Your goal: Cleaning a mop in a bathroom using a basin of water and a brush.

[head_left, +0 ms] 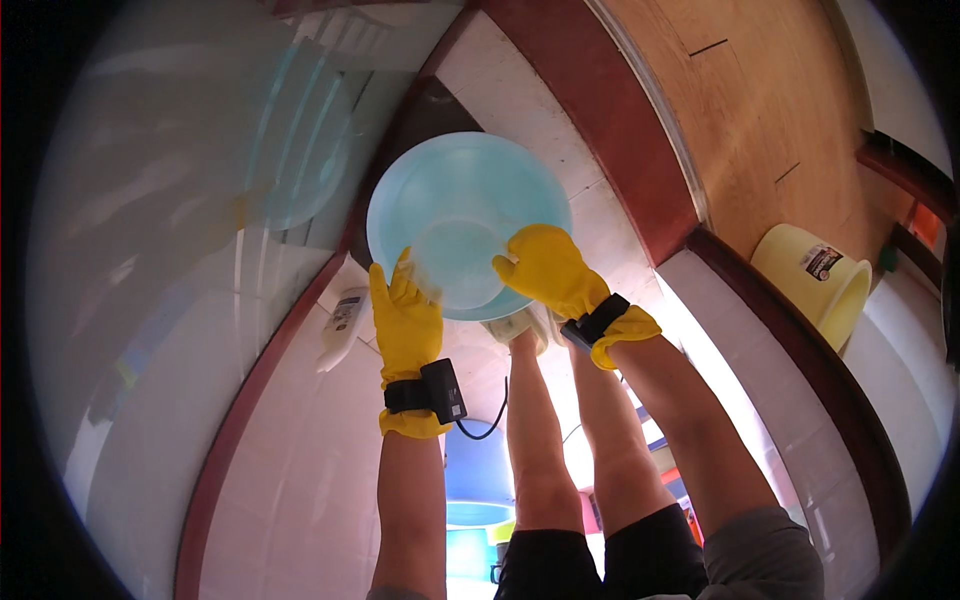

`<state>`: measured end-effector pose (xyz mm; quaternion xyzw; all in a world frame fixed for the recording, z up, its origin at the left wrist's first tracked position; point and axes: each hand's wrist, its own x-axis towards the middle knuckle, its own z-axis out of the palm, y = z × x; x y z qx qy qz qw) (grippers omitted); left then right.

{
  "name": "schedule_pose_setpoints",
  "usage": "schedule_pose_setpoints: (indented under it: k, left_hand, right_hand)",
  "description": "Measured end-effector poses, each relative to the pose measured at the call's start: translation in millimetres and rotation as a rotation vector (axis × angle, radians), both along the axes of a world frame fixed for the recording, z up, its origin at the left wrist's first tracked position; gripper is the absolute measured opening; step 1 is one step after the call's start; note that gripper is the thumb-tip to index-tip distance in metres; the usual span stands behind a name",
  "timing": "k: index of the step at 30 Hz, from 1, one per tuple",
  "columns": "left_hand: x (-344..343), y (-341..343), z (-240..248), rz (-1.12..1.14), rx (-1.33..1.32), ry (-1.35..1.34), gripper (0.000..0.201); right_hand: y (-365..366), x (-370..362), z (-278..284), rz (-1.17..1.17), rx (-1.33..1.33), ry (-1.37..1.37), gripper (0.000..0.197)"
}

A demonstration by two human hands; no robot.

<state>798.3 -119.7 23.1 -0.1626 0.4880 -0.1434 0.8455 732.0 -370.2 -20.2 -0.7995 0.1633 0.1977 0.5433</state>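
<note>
A pale blue round basin is in front of me, and a smaller paler circle shows in its lower part. I cannot tell whether that circle is its base or a separate bowl. Both hands wear yellow rubber gloves. My left hand is open at the basin's lower left rim, fingers stretched forward and somewhat apart. My right hand covers the lower right rim, its back turned up and its thumb pointing inward. The other fingers bend down out of sight, so their grip is hidden. Black strapped devices are on both wrists.
A white bottle lies left of my left hand. A yellow bucket rests on its side at the right, beyond a dark red ledge. Glossy glass rises on the left. A blue tub stands near my legs.
</note>
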Motion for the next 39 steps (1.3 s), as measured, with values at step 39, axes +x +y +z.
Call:
schedule_pose_setpoints:
  k: [39]
  left_hand:
    - [30,1,-1,-1.199,1.593,-0.309,0.059]
  right_hand:
    - [-35,-11,-36,-0.483,-0.116,-0.043,0.034]
